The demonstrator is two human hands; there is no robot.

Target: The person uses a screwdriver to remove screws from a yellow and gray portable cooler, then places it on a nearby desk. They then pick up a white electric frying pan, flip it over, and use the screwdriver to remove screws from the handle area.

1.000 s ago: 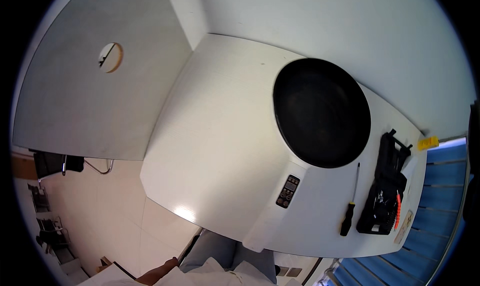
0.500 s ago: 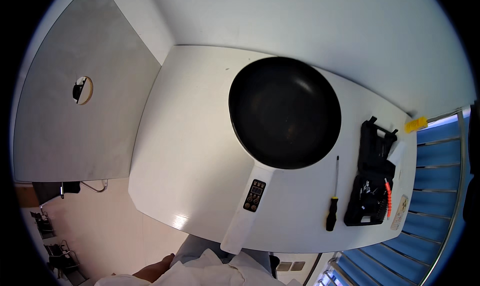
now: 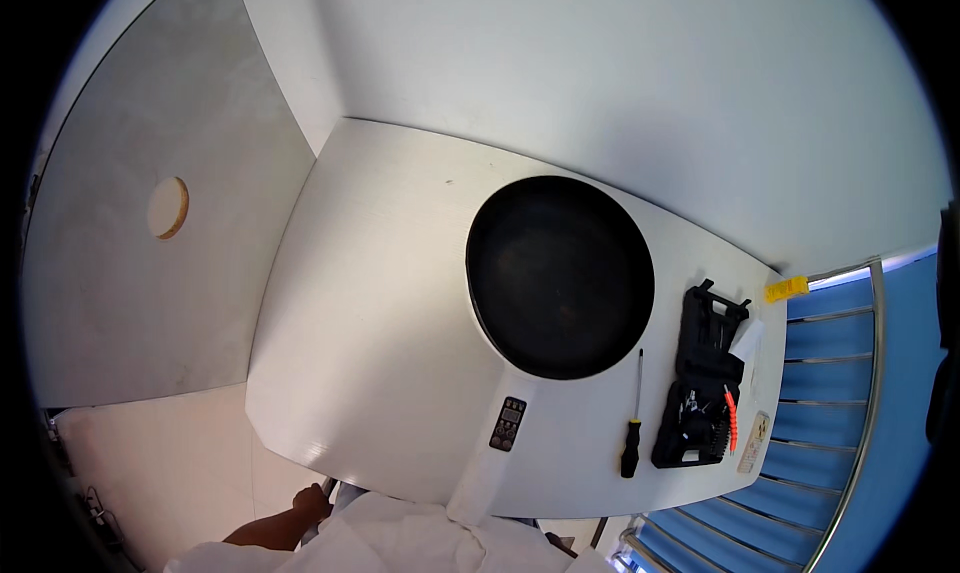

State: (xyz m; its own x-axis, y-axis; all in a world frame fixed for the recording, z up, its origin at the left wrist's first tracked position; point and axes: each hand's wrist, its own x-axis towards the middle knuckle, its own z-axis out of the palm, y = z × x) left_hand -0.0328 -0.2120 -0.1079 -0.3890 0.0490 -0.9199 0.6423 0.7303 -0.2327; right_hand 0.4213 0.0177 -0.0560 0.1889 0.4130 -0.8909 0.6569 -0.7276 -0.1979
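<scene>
One left hand (image 3: 312, 503): down low on the near left, by the edge of the white table (image 3: 340, 343). Its fingers look curled in, but we cannot tell if it holds anything.
Right hand: we cannot see it.
Shirt (image 3: 400, 533): white, just under the table's near edge.
Handle (image 3: 480, 485): long and white. It points at us and its end pokes past the near edge, maybe so it is easy to reach.
Button panel (image 3: 508, 423): small and black, on top of the handle. It faces up, we think so we can read and press it.
Pan (image 3: 560, 278): big, round and black inside, a bit right of the table's middle. It sits open side up, likely well back so it won't tip.
Screwdriver (image 3: 630, 448): right of the handle, with its grip near us and its tip far, perhaps handy to pick up.
Tool case (image 3: 690, 423): black, right of the screwdriver. It lies open, maybe so the bits show.
Red stick (image 3: 731, 420): along the case's right side.
Metal rails (image 3: 870, 373): far over on the right.
Grey board (image 3: 100, 273): on the left, with a round hole.
</scene>
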